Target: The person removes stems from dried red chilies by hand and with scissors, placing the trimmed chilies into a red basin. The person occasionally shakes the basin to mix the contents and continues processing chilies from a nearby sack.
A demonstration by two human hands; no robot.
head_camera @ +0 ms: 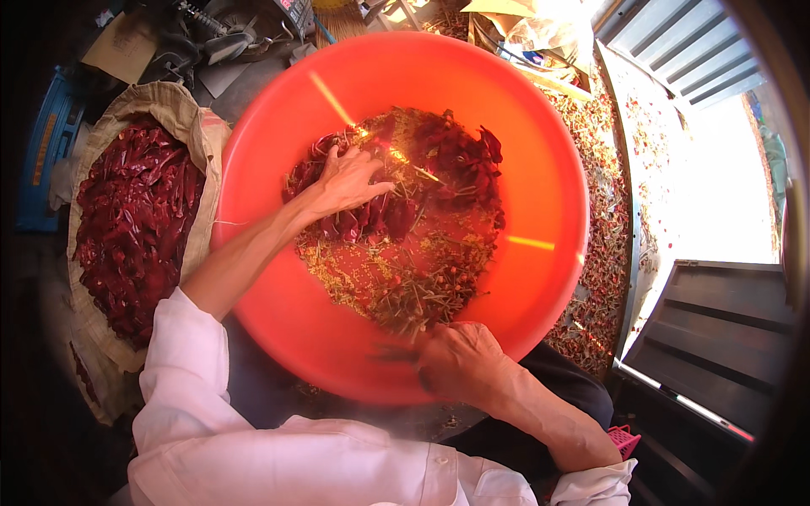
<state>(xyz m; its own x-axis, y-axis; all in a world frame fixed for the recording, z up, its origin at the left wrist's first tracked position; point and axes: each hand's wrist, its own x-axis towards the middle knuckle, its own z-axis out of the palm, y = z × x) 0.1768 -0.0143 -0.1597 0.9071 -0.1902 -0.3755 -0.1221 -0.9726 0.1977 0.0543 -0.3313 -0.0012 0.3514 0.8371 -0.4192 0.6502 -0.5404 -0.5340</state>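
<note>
A large red plastic basin (545, 158) lies before me, holding dried red chili peppers (452, 148), loose yellow seeds (338, 278) and a heap of stems (421, 297). My left hand (351, 177) rests palm down on the peppers at the left, fingers spread; what is under the palm is hidden. My right hand (459, 360) is closed over the near side of the basin, just below the stems. A dark, blurred tool (395, 353) sticks out leftward from its fist; its kind cannot be made out.
At the left, a woven sack (212, 145) full of dried red chilies (136, 221) stands against the basin. Stems and pepper scraps (591, 310) cover the floor at the right, beside a dark metal panel (715, 322). A pink plastic basket (623, 441) is near my right elbow.
</note>
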